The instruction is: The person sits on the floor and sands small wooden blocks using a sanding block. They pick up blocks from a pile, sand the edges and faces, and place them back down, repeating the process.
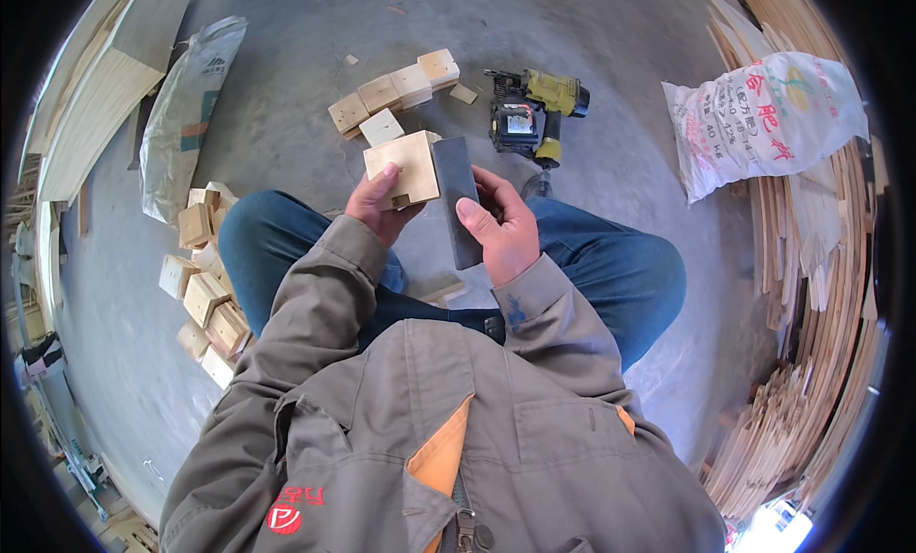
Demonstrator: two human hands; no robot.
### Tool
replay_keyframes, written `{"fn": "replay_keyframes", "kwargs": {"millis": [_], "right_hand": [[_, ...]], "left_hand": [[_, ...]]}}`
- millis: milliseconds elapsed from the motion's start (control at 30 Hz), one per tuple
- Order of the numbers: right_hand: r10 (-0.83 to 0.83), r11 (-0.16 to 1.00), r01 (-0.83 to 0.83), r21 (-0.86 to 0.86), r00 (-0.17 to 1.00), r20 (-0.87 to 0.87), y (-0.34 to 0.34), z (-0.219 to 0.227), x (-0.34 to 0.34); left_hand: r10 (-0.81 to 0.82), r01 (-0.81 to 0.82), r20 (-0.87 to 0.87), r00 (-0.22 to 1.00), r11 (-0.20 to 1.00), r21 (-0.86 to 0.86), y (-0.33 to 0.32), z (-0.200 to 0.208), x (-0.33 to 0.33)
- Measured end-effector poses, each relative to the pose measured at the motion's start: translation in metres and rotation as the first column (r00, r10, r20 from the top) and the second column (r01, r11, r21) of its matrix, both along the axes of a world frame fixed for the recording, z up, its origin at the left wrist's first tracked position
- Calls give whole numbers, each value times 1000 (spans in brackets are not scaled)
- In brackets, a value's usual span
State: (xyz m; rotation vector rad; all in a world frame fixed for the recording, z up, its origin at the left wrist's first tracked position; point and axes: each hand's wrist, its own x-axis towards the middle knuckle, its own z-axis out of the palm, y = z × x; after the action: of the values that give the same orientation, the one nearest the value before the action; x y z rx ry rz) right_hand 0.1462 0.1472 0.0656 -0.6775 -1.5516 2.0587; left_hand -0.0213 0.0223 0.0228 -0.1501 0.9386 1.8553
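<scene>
The left hand (380,209) pinches a pale square wooden block (412,167), thumb on its upper face, fingers underneath; the block juts forward from that hand's fingertips; the right hand (506,230) grips a dark grey, flat rectangular bar (457,192), thumb on top, the bar lying along that hand's left side, just beside the block's right edge; whether the two touch, I cannot tell; ahead of the left hand stands a row of pale wooden blocks (379,93); ahead of the right hand lies a yellow-and-black power tool (551,93).
</scene>
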Motion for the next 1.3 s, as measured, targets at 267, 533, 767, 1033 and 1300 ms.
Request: {"fn": "replay_keyframes", "kwargs": {"millis": [267,533,767,1033,1300], "right_hand": [[-9,997,13,-78,998,55,10,4,-7],[-112,972,111,-209,994,8,21,0,0],[-41,997,36,71,997,65,20,-3,9],[-110,814,-66,578,958,264,5,-3,9],[-244,749,19,662,937,250,11,-12,-8]], "left_hand": [[-25,24,-34,999,999,-23,4,2,5],[-72,73,-22,997,996,44,7,10,7],[50,-46,82,995,998,-51,4,6,-4],[157,-157,99,983,988,-7,2,14,-8],[-30,29,11,999,995,96,3,12,1]]}}
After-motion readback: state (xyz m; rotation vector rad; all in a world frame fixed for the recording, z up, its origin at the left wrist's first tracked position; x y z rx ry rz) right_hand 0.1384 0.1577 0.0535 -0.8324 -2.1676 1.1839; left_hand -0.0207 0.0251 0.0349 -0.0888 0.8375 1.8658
